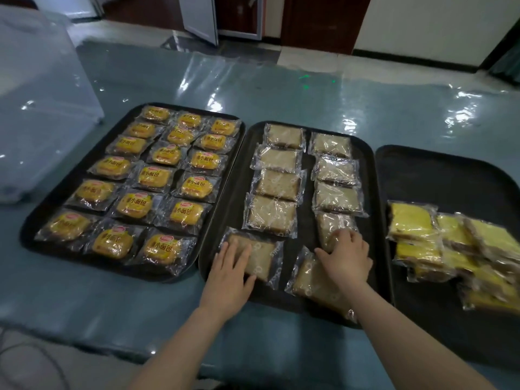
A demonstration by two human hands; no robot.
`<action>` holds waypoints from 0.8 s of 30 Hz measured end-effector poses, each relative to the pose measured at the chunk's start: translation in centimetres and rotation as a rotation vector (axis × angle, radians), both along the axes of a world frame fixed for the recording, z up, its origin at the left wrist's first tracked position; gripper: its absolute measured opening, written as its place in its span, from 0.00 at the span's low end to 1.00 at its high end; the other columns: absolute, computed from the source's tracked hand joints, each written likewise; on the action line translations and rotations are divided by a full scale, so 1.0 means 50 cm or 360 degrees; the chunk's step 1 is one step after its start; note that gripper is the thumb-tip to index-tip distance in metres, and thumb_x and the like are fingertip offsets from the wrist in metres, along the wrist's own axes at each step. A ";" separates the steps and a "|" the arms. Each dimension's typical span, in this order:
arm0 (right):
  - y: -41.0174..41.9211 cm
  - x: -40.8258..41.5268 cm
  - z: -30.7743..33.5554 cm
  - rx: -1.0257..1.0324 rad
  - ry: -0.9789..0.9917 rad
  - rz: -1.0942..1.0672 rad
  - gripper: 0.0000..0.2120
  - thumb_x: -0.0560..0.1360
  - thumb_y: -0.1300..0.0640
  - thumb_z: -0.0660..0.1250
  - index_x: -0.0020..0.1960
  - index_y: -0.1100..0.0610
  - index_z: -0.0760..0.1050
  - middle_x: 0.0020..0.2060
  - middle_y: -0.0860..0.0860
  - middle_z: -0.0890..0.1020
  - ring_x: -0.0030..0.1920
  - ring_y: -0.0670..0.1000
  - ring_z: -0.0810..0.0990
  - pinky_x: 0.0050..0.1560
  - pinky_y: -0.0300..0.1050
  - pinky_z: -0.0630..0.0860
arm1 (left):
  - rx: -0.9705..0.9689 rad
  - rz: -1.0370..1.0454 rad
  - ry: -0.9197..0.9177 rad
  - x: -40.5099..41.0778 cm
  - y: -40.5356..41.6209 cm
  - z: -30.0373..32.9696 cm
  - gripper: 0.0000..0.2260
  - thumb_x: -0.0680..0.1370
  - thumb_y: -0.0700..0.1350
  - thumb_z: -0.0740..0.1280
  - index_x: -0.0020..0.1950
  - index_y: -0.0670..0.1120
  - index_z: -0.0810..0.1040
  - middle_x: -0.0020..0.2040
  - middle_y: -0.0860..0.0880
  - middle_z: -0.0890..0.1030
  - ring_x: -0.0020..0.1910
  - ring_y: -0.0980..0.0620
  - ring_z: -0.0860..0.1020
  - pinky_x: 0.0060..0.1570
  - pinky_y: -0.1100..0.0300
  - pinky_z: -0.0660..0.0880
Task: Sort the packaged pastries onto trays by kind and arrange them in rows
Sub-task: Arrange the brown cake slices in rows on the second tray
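While yellow buns point(135, 175) fill one tray point(33, 226), brown slices point(277, 181) fill another point(306, 175).

Single head-worn view, looking forward and down, close over trays point(284, 302)

A wide teal surface point(281, 97), covered in glossy clear film that throws back white glints and one small green spot of light, fills most of the view. At its far left stands a large translucent plastic box point(42, 102), pale and hazy. Beyond the far edge lie light floor tiles point(132, 28), a white cabinet door point(201, 16) standing ajar, dark reddish-brown wooden panelling point(318, 21), and to the right a cream wall point(433, 23) with a dark skirting strip along its foot.
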State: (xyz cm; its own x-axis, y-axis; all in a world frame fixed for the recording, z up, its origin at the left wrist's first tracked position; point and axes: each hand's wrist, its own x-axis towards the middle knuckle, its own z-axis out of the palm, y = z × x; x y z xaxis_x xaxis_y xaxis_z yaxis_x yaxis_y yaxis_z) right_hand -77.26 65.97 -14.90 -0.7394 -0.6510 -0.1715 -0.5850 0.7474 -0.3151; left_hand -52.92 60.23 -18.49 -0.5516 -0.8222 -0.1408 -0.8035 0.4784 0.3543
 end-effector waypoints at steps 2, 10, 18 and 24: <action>0.000 -0.004 0.007 0.0002 0.0017 0.0040 0.24 0.69 0.48 0.73 0.61 0.50 0.69 0.64 0.52 0.71 0.64 0.57 0.68 0.61 0.59 0.70 | -0.0057 -0.0002 -0.0075 -0.003 0.004 -0.002 0.31 0.80 0.58 0.53 0.77 0.54 0.41 0.76 0.48 0.35 0.73 0.49 0.32 0.69 0.56 0.31; 0.035 -0.038 0.031 -0.0023 -0.0051 0.0395 0.07 0.75 0.57 0.64 0.52 0.49 0.71 0.49 0.49 0.79 0.50 0.53 0.76 0.46 0.49 0.75 | -0.0098 -0.0005 -0.0178 -0.008 0.012 -0.005 0.31 0.79 0.64 0.47 0.71 0.56 0.30 0.73 0.47 0.30 0.71 0.49 0.28 0.68 0.57 0.30; 0.034 -0.050 0.062 -0.0284 -0.0341 0.0248 0.04 0.76 0.59 0.61 0.49 0.50 0.71 0.39 0.49 0.79 0.39 0.51 0.79 0.38 0.49 0.77 | -0.0087 0.0004 -0.0219 -0.010 0.013 -0.010 0.31 0.79 0.64 0.46 0.72 0.57 0.31 0.74 0.48 0.30 0.71 0.50 0.29 0.70 0.57 0.33; 0.012 -0.049 0.088 -0.0652 -0.0618 0.0060 0.06 0.77 0.60 0.63 0.46 0.49 0.74 0.45 0.47 0.79 0.42 0.48 0.78 0.37 0.43 0.74 | -0.0030 0.0069 -0.0176 -0.013 0.011 -0.007 0.30 0.79 0.63 0.48 0.74 0.57 0.34 0.75 0.50 0.32 0.72 0.53 0.31 0.70 0.58 0.33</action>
State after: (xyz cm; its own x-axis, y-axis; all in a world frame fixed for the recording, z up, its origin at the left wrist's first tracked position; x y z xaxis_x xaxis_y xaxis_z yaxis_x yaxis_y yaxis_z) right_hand -79.71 66.58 -10.51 -0.6473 -0.7465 -0.1539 -0.3922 0.4993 -0.7726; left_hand -53.56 60.78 -18.85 -0.4975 -0.8480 -0.1830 -0.8573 0.4483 0.2533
